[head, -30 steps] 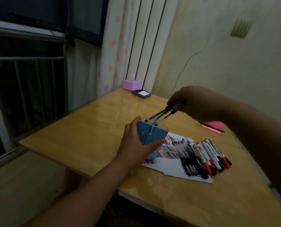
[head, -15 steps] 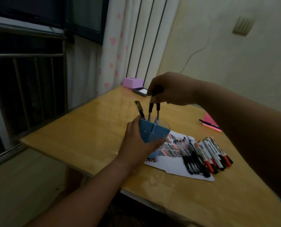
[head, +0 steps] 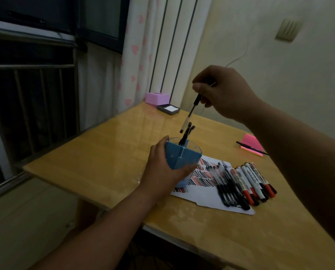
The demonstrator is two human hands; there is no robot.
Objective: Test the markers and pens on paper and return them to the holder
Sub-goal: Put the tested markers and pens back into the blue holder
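The pen [head: 190, 114] hangs tilted in the air. Its dark upper end is pinched between the thumb and curled fingers [head: 199, 87] of the right hand [head: 223, 94], and its clear barrel slopes down and away from them. The pen's lower tip sits just above the rim of the blue holder [head: 182, 156], close beside the tops of two dark pens [head: 188, 131] that stand inside it.

The left hand [head: 162, 172] grips the holder from the side. The thumb lies up along one wall and the fingers wrap round the lower front, so the holder sits in the curve between them. Its base is hidden by the hand.

Just past those fingertips lies a white sheet of paper [head: 207, 201] covered with red and black test strokes. A row of thin black pens [head: 227, 184] lies on it, and right beside them a row of thicker markers [head: 254, 180] with red and black caps.

Beneath the right wrist, well apart from the paper, is a pink pad of sticky notes [head: 250, 142] with a dark pen [head: 249, 147] lying across it. At the far corner of the wooden table [head: 104, 162], beyond the right hand's fingers, are a pink box [head: 157, 98] and a dark tray [head: 168, 109] holding something white.
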